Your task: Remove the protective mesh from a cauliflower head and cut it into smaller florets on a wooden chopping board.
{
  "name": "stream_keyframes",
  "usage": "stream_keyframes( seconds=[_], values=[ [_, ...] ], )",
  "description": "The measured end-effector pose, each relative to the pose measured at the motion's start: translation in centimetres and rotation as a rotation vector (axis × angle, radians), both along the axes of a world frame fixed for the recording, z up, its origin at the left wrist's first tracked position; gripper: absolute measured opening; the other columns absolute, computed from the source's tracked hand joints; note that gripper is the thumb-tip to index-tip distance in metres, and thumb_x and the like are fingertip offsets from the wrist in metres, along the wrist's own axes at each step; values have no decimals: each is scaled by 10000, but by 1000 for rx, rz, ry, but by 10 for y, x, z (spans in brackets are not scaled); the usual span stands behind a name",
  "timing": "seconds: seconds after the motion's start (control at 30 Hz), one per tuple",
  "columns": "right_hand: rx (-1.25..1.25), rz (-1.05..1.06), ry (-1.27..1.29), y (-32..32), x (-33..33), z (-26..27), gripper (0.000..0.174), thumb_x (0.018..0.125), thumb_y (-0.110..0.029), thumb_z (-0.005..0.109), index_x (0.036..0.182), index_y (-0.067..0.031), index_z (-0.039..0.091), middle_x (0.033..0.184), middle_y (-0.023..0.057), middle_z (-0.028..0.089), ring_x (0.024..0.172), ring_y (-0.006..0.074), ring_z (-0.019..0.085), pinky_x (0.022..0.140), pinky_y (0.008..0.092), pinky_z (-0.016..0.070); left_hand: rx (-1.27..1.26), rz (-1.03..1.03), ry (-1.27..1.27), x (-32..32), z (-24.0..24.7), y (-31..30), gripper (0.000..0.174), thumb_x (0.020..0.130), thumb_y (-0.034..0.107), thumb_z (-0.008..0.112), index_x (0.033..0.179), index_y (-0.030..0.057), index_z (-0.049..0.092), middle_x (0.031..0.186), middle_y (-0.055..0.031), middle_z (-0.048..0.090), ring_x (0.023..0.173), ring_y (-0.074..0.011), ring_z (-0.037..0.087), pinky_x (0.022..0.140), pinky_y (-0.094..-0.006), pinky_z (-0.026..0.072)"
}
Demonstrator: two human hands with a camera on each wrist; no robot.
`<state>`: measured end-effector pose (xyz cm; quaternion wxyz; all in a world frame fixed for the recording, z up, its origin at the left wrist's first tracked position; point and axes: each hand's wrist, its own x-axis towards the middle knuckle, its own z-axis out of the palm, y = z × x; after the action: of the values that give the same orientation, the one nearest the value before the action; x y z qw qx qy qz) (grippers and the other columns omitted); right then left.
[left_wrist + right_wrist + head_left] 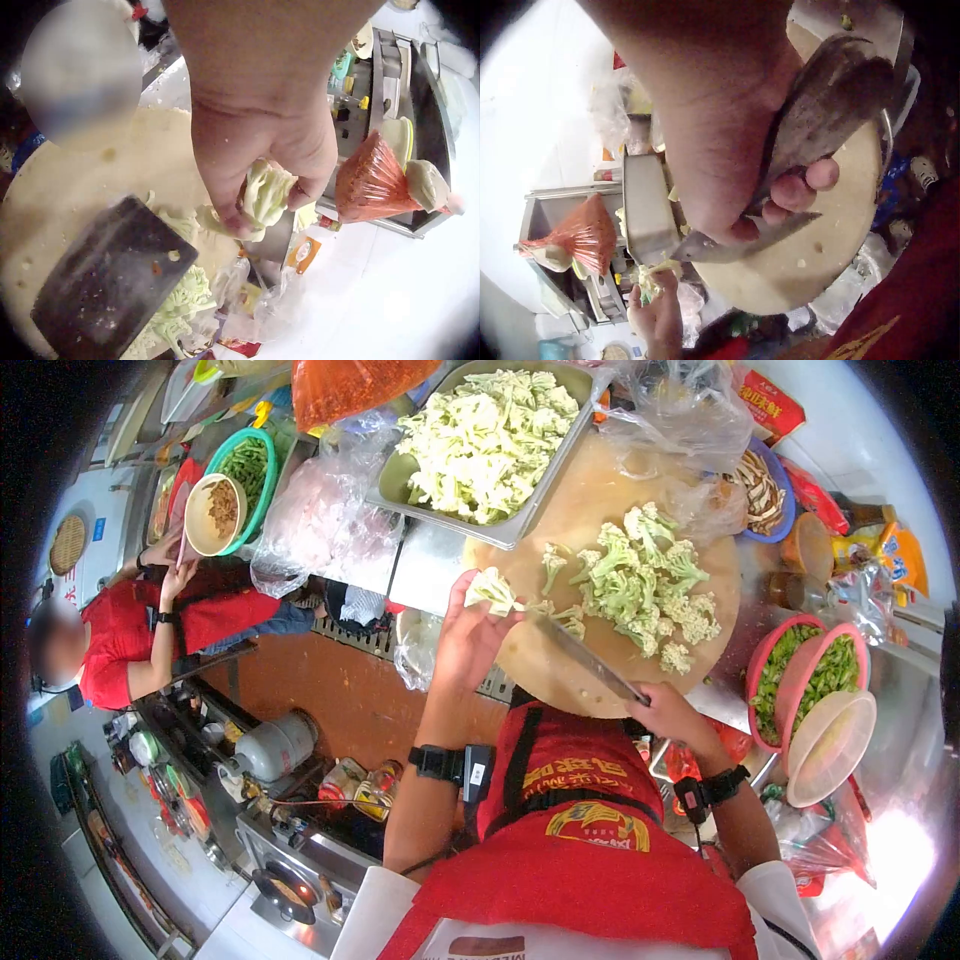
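Note:
My left hand (470,645) pinches a cauliflower floret (492,590) between thumb and fingers, at the left edge of the round cutting board (722,565). The floret (267,193) shows pale stems in the left wrist view. Gripping the handle of a cleaver (585,652), my right hand (672,715) is at the board's near side. The cleaver's tip end points toward the held floret, its dark broad blade (112,277) over the board. Beyond the blade lies a heap of cut cauliflower (640,580). A metal pan (396,476) full of florets stands behind the board.
At right are a blue bowl (786,510) of brown slices and pink baskets (800,710) with chopped greens. A clear plastic bag (330,525) lies left of the pan. Another person (130,630) in red works at far left, near a green basket (268,480).

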<state>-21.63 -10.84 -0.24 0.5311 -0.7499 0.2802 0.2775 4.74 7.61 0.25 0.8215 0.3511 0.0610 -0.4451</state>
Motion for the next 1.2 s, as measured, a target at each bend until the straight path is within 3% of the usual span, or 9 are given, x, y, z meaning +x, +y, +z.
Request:
stream_keyframes(
  seconds=[0.17,0.27,0.3,0.4,0.5,0.7,0.8,1.0,1.2],
  values=[
    [-100,-185,-99,-16,12,-5,341,877,-260,598,1129,-31,620,607,69,523,555,140,470,538,342,423,4,47,31,-8,-12,-22,414,884,100,597,1253,120,409,1119,-108,571,975,-275,594,880,-422,463],
    [-69,-252,-35,-18,17,8,389,877,-260,606,1199,-42,599,608,31,520,557,125,469,532,322,421,650,-99,-597,-16,-79,-21,402,863,92,650,1205,103,438,1101,-107,576,902,-257,588,842,-385,468],
    [-48,-252,9,-17,16,11,395,880,-255,606,1209,-38,592,618,26,526,563,118,473,536,310,424,805,-97,-698,-19,-75,-21,437,795,106,725,1152,81,473,1073,-137,559,986,-319,588,797,-380,485],
    [31,-282,67,-6,10,19,413,887,-242,601,1240,-28,573,646,16,542,578,98,486,545,279,428,1129,-131,-1092,-30,-58,-16,481,766,131,746,1155,63,470,1072,-186,529,974,-369,571,832,-418,477],
    [110,-377,-39,17,14,35,426,897,-214,584,1281,-33,545,659,23,547,579,81,480,541,265,419,1241,-211,-1034,-31,-37,-14,490,752,139,753,1157,48,494,1083,-221,498,986,-403,553,863,-434,469],
    [-2,-293,-208,40,32,55,446,901,-200,564,1312,-33,513,609,75,533,557,98,487,547,290,426,970,-175,-1150,-20,-67,5,414,759,84,725,1134,8,567,1116,-198,554,990,-365,572,869,-399,477],
    [-6,-278,-226,43,36,58,445,899,-204,565,1308,-34,514,604,100,538,548,117,500,552,299,433,782,-192,-1014,-13,-80,6,370,752,57,719,1095,3,593,1102,-178,587,968,-334,586,851,-378,484],
    [-27,-167,-194,45,42,47,435,909,-227,540,1309,-59,518,634,160,577,554,184,557,594,329,468,1018,-159,-1224,-20,-68,0,354,727,93,757,1049,29,623,1020,-171,611,860,-304,615,750,-372,508],
    [-21,-146,-180,51,39,43,444,909,-247,522,1314,-67,512,672,189,601,580,226,600,611,347,479,958,-79,-1195,-22,-72,6,327,719,97,763,1019,31,651,960,-155,645,801,-302,624,724,-366,514]
  ],
)
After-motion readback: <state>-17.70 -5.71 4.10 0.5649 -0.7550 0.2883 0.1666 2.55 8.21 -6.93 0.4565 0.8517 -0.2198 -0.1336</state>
